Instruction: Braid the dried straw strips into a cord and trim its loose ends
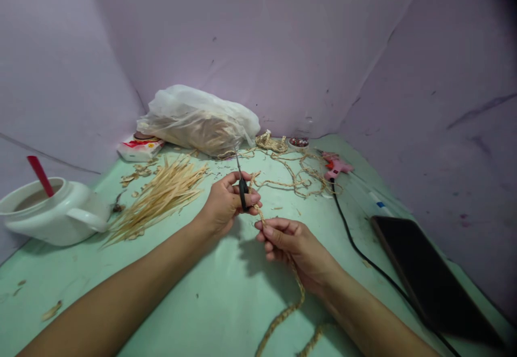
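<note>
My left hand [230, 201] is closed round the black handles of a small pair of scissors [243, 190], whose thin blades point away from me. Its fingertips also touch a tan braided fibre cord [278, 319]. Just to the right and nearer me, my right hand [288, 238] pinches the same cord between thumb and fingers. From there the braid runs down under my right wrist and off the bottom of the view. Beyond my hands, a thinner twisted strand [278, 184] trails across the table; where it joins the braid is hard to make out.
Dry fibre strips [165, 190] lie left, beside a white pot [60, 222] holding a red-handled tool [40, 175]. Behind are a plastic bag [194, 120], a tissue pack [139, 149] and a small bowl [299, 142]. On the right are a pink glue gun [337, 167], its black cable [363, 254] and a phone [428, 276].
</note>
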{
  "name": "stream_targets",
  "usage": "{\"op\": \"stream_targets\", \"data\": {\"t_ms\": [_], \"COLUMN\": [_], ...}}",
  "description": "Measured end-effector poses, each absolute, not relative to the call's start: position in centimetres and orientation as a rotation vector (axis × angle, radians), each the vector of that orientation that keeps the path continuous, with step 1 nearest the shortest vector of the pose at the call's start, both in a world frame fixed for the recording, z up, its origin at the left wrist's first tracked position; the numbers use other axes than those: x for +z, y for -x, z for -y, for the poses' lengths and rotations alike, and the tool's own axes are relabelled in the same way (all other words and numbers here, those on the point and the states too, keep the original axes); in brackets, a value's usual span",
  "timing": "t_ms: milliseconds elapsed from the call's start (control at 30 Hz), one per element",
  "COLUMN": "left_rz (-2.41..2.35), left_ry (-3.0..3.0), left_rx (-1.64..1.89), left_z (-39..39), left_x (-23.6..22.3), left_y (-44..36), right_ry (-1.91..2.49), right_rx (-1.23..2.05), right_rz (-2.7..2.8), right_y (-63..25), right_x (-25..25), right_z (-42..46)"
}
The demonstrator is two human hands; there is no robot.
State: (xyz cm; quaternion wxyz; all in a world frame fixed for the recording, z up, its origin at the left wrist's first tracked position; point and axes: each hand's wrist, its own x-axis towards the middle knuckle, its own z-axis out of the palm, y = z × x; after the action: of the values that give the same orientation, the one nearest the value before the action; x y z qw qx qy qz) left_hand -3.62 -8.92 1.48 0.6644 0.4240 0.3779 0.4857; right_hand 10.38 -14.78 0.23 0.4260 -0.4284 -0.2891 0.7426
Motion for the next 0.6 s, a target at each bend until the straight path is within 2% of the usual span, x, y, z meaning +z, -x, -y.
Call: {"op": "stream_targets", "data": {"t_ms": [100, 233, 333, 467, 600], "left_rz": [-0.924, -0.999, -1.066, -1.215, -1.093], "left_ry": [-0.905, -0.902, -1.065, -1.676, -2.547], "left_rx": [1.103, 1.095, 0.95, 0.799, 0.532], "left_z": [8.8, 8.4, 8.0, 8.3, 9.3], "left_x": [1.6, 1.5, 1.6, 2.2, 2.5], "left_y": [3.4, 3.4, 4.1, 5.3, 5.6], "right_ry": [1.102, 1.109, 1.139, 1.202, 1.166], "right_rx": [1.684, 1.698, 1.681, 1.549, 1.454], "right_rz": [0.815, 0.793, 0.726, 0.574, 0.522], "right_y": [-10.1, -10.0, -10.3, -11.3, -12.4], "right_x": [0.2, 0.1, 0.1, 0.5, 1.0], "right_z": [14.9, 14.9, 14.6, 13.5, 12.6]}}
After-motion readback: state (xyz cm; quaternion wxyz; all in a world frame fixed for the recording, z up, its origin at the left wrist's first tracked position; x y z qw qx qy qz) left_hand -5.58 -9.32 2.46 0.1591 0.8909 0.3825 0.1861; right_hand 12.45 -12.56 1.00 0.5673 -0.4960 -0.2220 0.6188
